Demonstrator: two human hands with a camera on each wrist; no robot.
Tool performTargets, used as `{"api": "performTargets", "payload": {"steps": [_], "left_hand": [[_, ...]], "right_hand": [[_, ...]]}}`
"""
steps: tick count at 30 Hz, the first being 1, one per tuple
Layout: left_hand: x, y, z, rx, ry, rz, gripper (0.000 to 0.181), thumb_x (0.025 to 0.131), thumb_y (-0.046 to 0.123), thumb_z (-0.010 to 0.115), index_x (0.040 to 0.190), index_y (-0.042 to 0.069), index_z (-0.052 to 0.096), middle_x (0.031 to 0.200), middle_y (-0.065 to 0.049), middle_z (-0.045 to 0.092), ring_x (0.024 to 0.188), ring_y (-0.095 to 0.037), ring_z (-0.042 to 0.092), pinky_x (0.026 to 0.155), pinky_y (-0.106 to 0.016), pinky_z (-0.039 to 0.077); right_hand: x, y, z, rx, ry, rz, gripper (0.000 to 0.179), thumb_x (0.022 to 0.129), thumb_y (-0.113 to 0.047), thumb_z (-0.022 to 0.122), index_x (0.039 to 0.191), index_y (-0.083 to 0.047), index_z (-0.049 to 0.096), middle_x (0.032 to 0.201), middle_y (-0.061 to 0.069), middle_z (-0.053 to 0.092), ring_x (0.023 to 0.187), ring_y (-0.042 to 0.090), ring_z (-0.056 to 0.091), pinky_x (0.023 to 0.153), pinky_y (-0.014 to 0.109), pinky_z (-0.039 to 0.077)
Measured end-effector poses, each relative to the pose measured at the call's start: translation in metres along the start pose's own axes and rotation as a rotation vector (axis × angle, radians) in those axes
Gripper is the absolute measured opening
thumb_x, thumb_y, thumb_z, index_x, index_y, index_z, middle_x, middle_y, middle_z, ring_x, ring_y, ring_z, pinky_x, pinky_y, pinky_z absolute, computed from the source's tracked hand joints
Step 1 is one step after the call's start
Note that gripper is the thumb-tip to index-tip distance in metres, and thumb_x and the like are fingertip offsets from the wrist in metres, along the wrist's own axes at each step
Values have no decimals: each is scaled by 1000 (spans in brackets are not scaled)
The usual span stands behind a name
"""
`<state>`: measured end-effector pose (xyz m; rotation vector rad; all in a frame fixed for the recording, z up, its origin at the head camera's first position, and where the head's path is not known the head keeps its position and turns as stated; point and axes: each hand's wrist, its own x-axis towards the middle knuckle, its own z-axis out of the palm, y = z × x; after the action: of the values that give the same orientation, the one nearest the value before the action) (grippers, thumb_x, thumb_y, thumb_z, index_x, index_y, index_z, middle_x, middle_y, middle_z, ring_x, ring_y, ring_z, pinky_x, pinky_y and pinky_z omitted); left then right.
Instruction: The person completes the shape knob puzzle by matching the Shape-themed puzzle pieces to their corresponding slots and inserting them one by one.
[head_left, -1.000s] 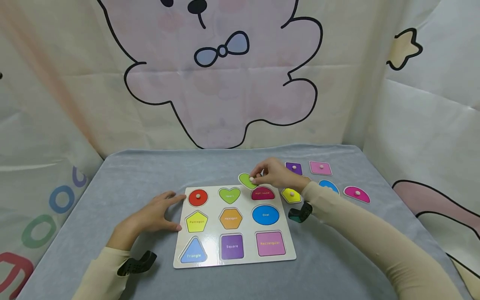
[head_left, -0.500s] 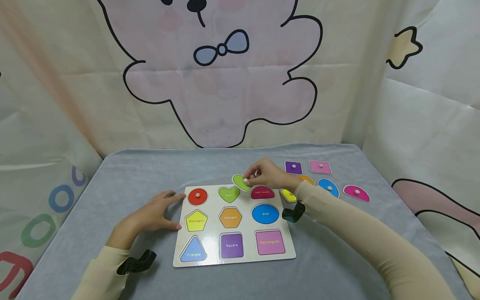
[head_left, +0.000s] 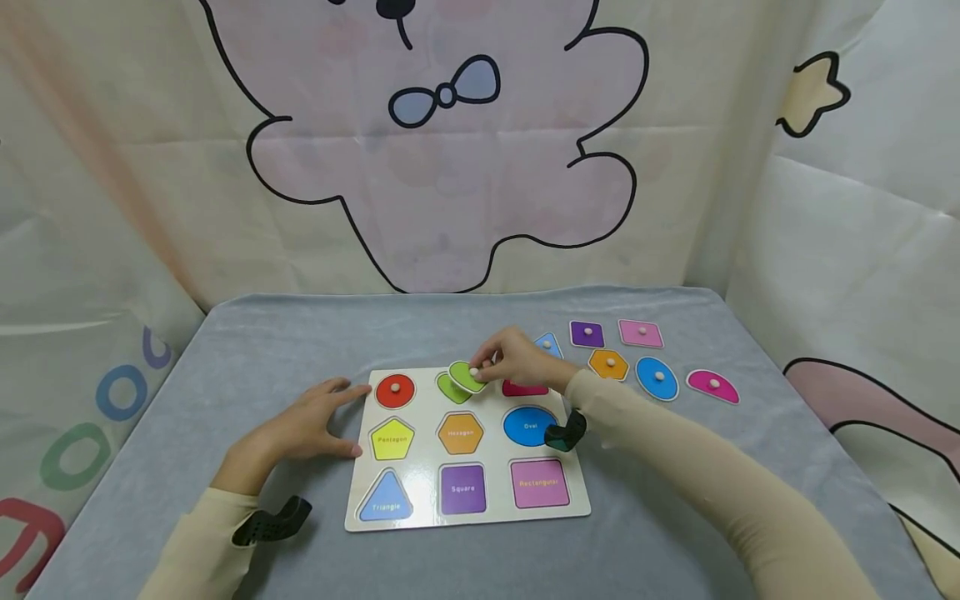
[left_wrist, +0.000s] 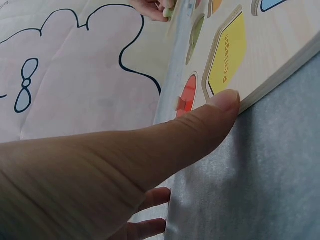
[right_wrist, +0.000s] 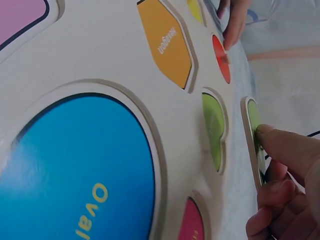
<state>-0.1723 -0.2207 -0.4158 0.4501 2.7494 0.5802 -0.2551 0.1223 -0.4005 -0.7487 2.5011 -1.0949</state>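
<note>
A white shape puzzle board (head_left: 487, 462) lies on the table, with colored recesses labeled by shape. My right hand (head_left: 517, 360) pinches the knob of a green heart puzzle piece (head_left: 467, 377). That piece is tilted above the board and overlaps the green heart recess (head_left: 450, 390) in the head view. In the right wrist view a gap shows between the piece (right_wrist: 254, 135) and the recess (right_wrist: 213, 127). At the board's left edge, my left hand (head_left: 296, 429) rests with thumb and fingers spread, thumb tip touching the edge. A red circle piece (head_left: 395, 391) sits in the upper left recess.
Beyond the board's right side lie loose knobbed pieces: a purple square (head_left: 587, 334), pink rectangle (head_left: 641, 333), orange hexagon (head_left: 608, 364), blue oval (head_left: 657, 379), magenta half round (head_left: 713, 386) and a partly covered blue triangle (head_left: 549, 343). A grey cloth (head_left: 315, 333) covers the table.
My right hand has carried the green heart piece left, from the board's top edge to over the heart recess. My left hand stays at the board's left edge.
</note>
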Motion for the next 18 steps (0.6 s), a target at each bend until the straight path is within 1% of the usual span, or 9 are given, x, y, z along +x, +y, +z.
{"api": "performTargets", "payload": {"steps": [5, 8, 14, 18], "left_hand": [[-1, 1, -1, 7, 5, -2, 97, 71, 41, 91, 152, 14, 46, 155, -31, 37, 140, -55, 34, 107, -73, 37], [-1, 1, -2, 7, 6, -2, 97, 71, 41, 91, 152, 14, 46, 155, -31, 37, 141, -55, 33, 108, -73, 36], [0, -1, -2, 7, 6, 2, 96, 71, 41, 90, 152, 14, 46, 155, -31, 37, 141, -55, 33, 109, -73, 36], [1, -1, -1, 5, -1, 3, 96, 72, 42, 90, 152, 14, 45, 155, -31, 36, 141, -55, 33, 109, -73, 36]], "right_hand": [[8, 3, 10, 4, -7, 42, 14, 91, -12, 75, 102, -5, 80, 77, 0, 61, 75, 16, 51, 58, 20, 40], [12, 5, 14, 16, -9, 51, 13, 91, -12, 76, 102, -6, 80, 76, -1, 60, 74, 16, 51, 58, 20, 39], [18, 6, 20, 18, -7, 10, 11, 90, -12, 76, 98, -5, 80, 72, -2, 60, 69, 12, 50, 58, 20, 40], [18, 7, 23, 12, -6, 5, 10, 89, -10, 77, 97, -4, 80, 71, -2, 61, 68, 11, 50, 59, 19, 40]]}}
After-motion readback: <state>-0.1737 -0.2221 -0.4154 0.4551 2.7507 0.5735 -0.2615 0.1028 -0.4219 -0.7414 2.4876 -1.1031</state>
